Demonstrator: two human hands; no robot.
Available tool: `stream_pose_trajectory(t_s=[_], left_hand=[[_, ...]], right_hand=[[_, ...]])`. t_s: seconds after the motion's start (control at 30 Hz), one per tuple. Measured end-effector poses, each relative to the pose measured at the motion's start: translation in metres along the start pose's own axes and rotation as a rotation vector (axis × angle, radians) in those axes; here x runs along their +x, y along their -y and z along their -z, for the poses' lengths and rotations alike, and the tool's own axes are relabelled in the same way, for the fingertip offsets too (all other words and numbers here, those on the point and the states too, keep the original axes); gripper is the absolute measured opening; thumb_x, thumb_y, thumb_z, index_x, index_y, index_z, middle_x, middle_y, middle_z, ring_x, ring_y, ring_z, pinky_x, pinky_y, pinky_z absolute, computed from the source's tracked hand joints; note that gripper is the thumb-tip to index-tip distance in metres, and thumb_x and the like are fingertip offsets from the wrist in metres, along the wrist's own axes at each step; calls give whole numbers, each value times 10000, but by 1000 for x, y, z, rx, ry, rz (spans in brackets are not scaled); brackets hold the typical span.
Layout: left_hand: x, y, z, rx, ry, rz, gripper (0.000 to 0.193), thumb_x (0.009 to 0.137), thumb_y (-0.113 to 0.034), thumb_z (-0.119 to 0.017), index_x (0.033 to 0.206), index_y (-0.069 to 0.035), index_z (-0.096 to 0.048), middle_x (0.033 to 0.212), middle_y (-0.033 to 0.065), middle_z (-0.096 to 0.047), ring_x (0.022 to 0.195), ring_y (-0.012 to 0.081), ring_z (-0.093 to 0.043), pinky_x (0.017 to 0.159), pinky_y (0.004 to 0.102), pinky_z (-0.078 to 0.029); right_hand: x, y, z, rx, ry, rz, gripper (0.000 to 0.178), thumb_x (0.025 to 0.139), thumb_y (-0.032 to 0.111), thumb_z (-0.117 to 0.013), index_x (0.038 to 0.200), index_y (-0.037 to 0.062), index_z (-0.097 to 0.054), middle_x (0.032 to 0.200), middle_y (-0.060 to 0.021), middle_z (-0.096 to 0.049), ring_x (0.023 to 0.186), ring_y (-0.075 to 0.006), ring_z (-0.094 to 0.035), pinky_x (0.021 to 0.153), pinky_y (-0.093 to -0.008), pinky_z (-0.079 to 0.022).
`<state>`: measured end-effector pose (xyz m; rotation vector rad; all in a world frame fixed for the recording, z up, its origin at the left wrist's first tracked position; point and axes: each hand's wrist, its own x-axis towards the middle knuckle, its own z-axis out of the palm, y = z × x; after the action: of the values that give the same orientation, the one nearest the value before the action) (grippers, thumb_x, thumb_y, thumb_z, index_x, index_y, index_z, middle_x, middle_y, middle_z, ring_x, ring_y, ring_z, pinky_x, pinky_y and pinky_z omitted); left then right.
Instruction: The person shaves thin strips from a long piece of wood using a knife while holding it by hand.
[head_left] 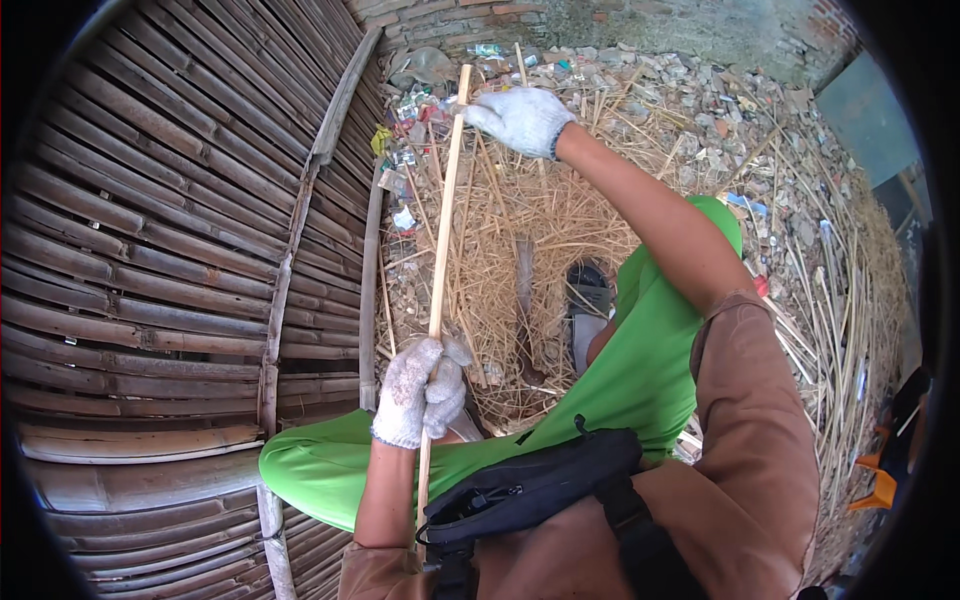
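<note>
A long, pale bamboo strip point(447, 230) slants upright through the middle of the view, its lower end running past my lap. My left hand point(420, 390), in a whitish knit glove, is wrapped round its lower part. Near the far end, my right hand point(522, 120), gloved alike, has its fingertips closed at the strip; the glove partly hides the grip. Behind the right hand a thin stick point(521, 64) pokes up. Curly shavings and straw-like slivers point(500, 230) cover the ground below both hands.
A slatted bamboo platform point(170, 240) fills the left side. Brick wall point(650, 30) stands at the back, with rubble and litter point(690, 95) before it. My green-clad legs point(650, 350) and a black waist bag point(540, 480) are close below. Long slivers point(840, 290) lie at right.
</note>
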<state>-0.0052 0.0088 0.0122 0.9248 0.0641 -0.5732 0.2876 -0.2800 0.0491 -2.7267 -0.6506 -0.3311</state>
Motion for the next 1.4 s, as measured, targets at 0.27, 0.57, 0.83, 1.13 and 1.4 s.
stream_pose_trajectory(t_s=[0.27,0.57,0.83,1.13,1.4], left_hand=[[3,0,4,127,-118,-54,384,1155,-314,-538,1105,50,-647,602,-11,-450,371,102,-377,312,267,-307],[0,-4,-9,457,-192,-36,337,1164,-291,-502,1093,7,-644,591,-5,-456,394,96,-410,337,268,-329],[7,3,5,780,-262,-91,354,1160,-337,-512,1110,-12,-644,587,7,-507,404,106,-458,381,294,-366],[13,16,29,1389,-284,-504,270,1117,-259,-577,1068,-1,-640,619,165,-553,523,309,-598,532,448,-461],[16,9,11,1476,-417,-431,229,1107,-207,-587,1033,9,-596,620,246,-586,589,459,-656,528,501,-479]], right_hand=[[-63,74,-21,142,105,180,597,1110,643,-408,1157,148,-738,984,-208,-766,946,-433,-744,838,-567,-585],[-19,13,-9,10,13,13,761,1094,735,-282,1117,136,-751,1015,-223,-785,970,-426,-761,866,-556,-599],[-42,44,-28,76,134,89,678,1111,680,-348,1160,132,-744,994,-226,-771,955,-452,-739,846,-576,-590],[-73,85,-24,116,282,151,747,1078,735,-324,1073,137,-772,958,-218,-778,915,-419,-768,826,-562,-607],[-82,89,-38,83,133,287,523,1081,641,-486,1025,191,-746,813,-172,-739,772,-412,-741,679,-557,-588]])
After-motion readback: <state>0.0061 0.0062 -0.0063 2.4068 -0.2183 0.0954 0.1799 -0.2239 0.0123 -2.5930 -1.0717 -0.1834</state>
